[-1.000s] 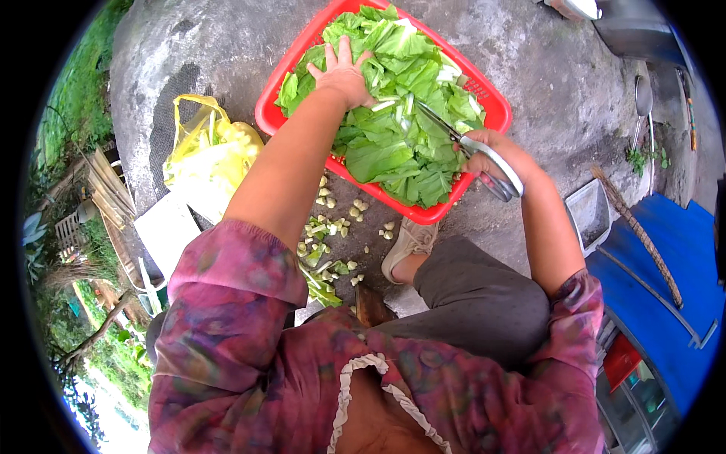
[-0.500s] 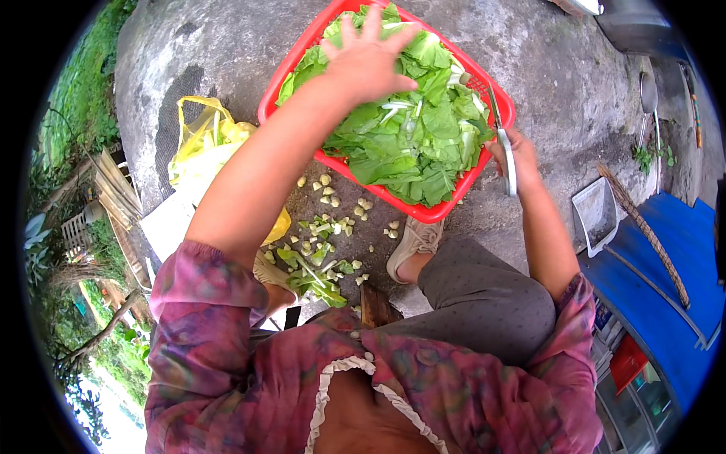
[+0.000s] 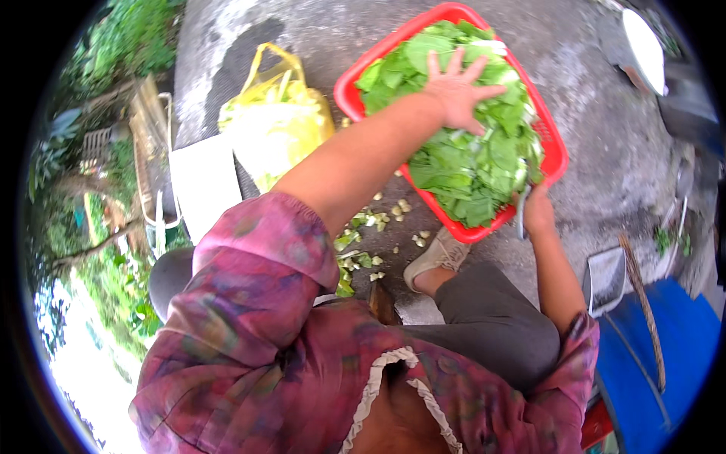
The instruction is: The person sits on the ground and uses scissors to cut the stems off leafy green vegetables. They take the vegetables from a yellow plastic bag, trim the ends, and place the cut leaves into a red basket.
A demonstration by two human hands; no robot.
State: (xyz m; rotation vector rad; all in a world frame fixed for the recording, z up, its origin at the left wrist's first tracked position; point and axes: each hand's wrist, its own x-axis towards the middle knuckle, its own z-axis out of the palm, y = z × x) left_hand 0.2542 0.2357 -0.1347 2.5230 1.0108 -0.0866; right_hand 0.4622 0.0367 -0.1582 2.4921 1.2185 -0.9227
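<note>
A red plastic basket (image 3: 557, 155) is heaped with cut leafy greens (image 3: 454, 178). Over the heap my left hand (image 3: 456, 94) lies spread, fingers wide apart, palm down on the leaves. At the basket's right corner is my right hand (image 3: 539, 210), closed around a pair of scissors (image 3: 522, 212). Their grey handle shows beside the fingers, while the blades are mostly hidden at the rim. Whether the right hand also grips the rim I cannot tell.
A yellow plastic bag (image 3: 291, 129) of pale green trimmings stands left of the basket, near a white board (image 3: 203, 185). Cut stem ends (image 3: 370, 219) litter the ground by my shoe (image 3: 437, 259). A grey dustpan-like tray (image 3: 606, 280) and a stick (image 3: 643, 310) lie at right.
The view has shifted, so the basket and bag appear farther right. My left hand is still spread over the greens, and the scissors are now closer to the basket rim, blades mostly hidden.
</note>
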